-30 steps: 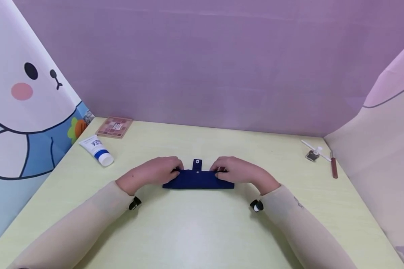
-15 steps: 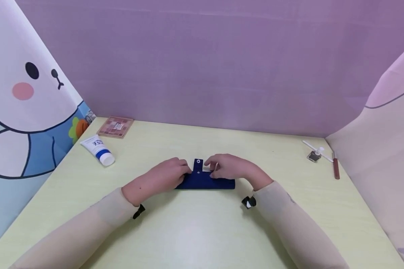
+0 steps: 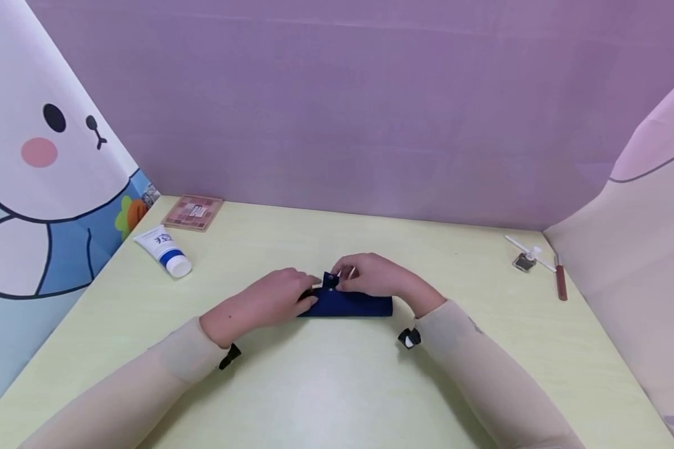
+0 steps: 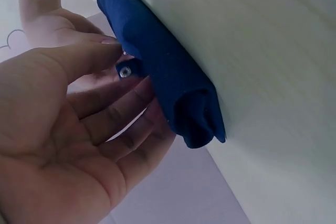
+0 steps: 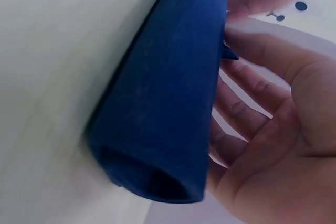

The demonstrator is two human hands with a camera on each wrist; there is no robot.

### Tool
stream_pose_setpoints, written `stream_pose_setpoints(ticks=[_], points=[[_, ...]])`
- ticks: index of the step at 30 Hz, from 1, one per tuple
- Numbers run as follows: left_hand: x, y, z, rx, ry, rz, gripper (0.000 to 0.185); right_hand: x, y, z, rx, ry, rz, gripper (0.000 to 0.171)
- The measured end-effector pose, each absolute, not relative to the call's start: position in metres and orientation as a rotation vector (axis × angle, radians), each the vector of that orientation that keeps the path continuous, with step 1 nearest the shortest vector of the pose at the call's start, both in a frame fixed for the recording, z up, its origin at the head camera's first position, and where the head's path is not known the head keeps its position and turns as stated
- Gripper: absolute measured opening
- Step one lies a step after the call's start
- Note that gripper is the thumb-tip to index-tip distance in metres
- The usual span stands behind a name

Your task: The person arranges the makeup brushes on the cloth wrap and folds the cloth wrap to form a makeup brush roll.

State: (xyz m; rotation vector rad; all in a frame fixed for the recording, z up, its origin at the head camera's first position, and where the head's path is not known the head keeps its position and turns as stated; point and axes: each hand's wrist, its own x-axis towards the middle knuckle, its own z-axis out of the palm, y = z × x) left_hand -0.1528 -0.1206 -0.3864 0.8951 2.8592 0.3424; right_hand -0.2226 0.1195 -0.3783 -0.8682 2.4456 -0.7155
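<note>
A navy fabric roll lies crosswise on the table, with a short snap strap standing up at its far edge. At the left part of the roll is my left hand, thumb on the near side and fingers behind it. My right hand pinches the strap between thumb and index finger. In the left wrist view a metal snap shows on the strap between the hands. The open end of the roll faces the right wrist camera, its layers loosely folded inside.
At the back left lie a white and blue tube and a pink checked square case. On the right are a white stick, a small glass bottle and a brown-handled tool. A purple sheet hangs behind the table.
My left hand has slid right along the roll towards its middle. My right hand has moved left to the strap and taken it, and the strap now bends towards the roll.
</note>
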Motion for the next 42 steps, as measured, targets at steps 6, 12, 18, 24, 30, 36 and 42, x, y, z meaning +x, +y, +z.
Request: stream_pose_setpoints(ticks=[6, 12, 18, 24, 30, 36, 42], points=[[-0.152, -0.122, -0.383, 0.850, 2.818, 0.414, 0.058, -0.204, 0.117, -0.373, -0.898, 2.614, -0.661, 0.022], [-0.149, -0.123, -0.382, 0.940, 2.822, 0.398, 0.047, -0.191, 0.115, -0.373, -0.952, 2.725, -0.610, 0.016], [-0.145, -0.120, -0.384, 1.095, 2.861, 0.298, 0.041, -0.181, 0.116, -0.374, -1.096, 2.778, -0.445, 0.020], [-0.141, -0.117, -0.386, 1.105, 2.898, 0.162, 0.039, -0.173, 0.118, -0.372, -1.239, 2.744, -0.205, 0.031], [-0.138, -0.115, -0.386, 1.038, 2.900, 0.125, 0.039, -0.169, 0.118, -0.373, -1.301, 2.758, -0.107, 0.034], [-0.139, -0.114, -0.384, 1.038, 2.884, 0.050, 0.040, -0.167, 0.115, -0.374, -1.317, 2.776, -0.067, 0.033], [-0.138, -0.112, -0.384, 1.063, 2.882, 0.009, 0.041, -0.168, 0.115, -0.375, -1.299, 2.766, -0.117, 0.032]])
